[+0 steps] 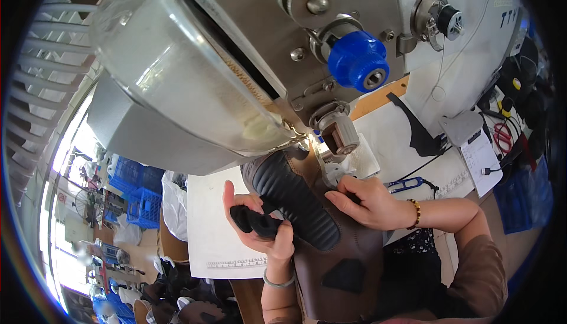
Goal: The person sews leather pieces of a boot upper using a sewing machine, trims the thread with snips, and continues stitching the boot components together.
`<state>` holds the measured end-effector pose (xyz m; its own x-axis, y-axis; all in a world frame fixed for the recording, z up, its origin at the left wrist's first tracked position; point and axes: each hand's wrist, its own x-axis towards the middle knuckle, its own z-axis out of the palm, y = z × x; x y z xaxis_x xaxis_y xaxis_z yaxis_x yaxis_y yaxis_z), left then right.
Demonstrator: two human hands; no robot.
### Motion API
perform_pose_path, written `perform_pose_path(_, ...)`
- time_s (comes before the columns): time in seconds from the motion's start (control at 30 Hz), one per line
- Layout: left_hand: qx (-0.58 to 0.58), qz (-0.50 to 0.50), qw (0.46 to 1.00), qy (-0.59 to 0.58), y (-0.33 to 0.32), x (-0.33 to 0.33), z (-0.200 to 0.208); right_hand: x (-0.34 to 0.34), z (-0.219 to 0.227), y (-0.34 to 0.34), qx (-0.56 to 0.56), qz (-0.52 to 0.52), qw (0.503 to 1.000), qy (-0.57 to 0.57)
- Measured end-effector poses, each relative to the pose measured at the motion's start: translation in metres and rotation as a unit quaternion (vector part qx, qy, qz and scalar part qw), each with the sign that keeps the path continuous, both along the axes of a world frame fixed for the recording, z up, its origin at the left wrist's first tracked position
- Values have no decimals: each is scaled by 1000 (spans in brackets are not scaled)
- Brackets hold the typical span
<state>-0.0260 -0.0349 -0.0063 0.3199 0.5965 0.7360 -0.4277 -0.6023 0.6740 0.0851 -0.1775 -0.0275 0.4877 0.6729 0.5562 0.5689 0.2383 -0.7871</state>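
A brown leather boot upper (338,265) with a ribbed black panel (298,200) runs from my lap up to the sewing machine's stitching area (313,144). Left of the panel, my left hand (266,244) has its fingers curled in on bunched black cloth (260,222), one digit pointing up. Whether the cloth is held or worn on the fingers is unclear. My right hand (378,203) is closed at the upper's right edge, its thumb lying toward the leather. The tips of its other fingers are hidden. The needle itself is not distinguishable.
The sewing machine head (248,34) with a blue knob (357,61) fills the upper view. On the white table (221,206) lie a black cut piece (413,129) and a blue-handled tool (406,184). Blue crates (143,206) and piled dark shoe parts (189,294) stand at left.
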Motion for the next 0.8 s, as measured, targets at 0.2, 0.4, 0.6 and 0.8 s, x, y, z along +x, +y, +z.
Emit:
perform_pose_path(0.2, 2, 0, 1000, -5, 3, 5, 5, 3, -1, 8, 27, -24, 999, -7)
perform_pose_path(0.4, 10, -13, 1000, -5, 11, 14, 5, 6, -1, 10, 1, -40, 999, -6)
perform_pose_path(0.6, 27, -9, 999, -34, 13, 14, 9, 3, 2, 12, 8, -46, 999, -1)
perform_pose_path(0.8, 53, -12, 998, -30, 17, 23, 9, 12, 1, 14, 19, -67, 998, -1)
